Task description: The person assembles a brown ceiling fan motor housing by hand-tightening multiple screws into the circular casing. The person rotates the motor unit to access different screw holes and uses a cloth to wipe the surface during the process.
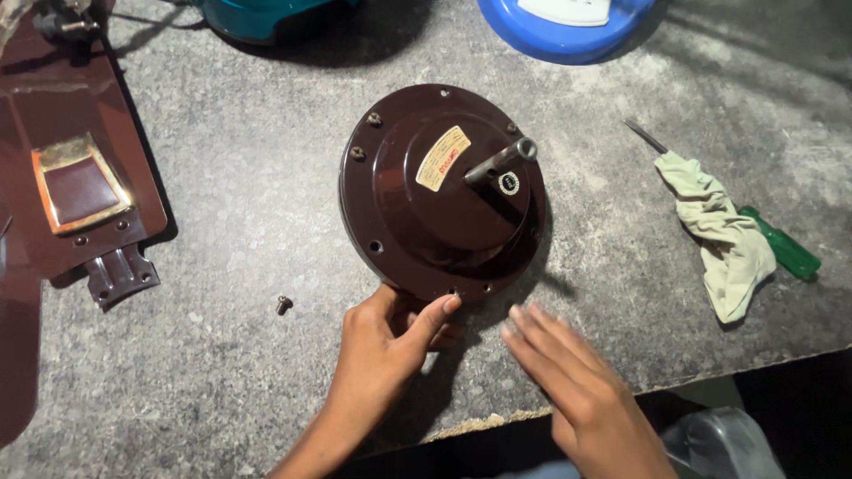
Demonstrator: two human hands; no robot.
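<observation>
A round dark brown fan motor housing [441, 193] lies on the grey stone slab [240, 204], its metal shaft [502, 160] pointing up and right, a cream label on its dome. My left hand [386, 346] grips the housing's near rim, thumb on top and fingers underneath. Flat on the slab just right of it rests my right hand [568, 372], fingers straight and together, holding nothing, a little short of the rim. A small loose screw [284, 304] lies to the left of my left hand.
A green-handled screwdriver [781, 244] lies at the right, partly under a pale crumpled cloth [723, 232]. A brown fan blade with a brass bracket [75, 182] lies at the left. A teal object [257, 16] and a blue round lid [568, 27] sit at the far edge. The slab's front edge runs near my wrists.
</observation>
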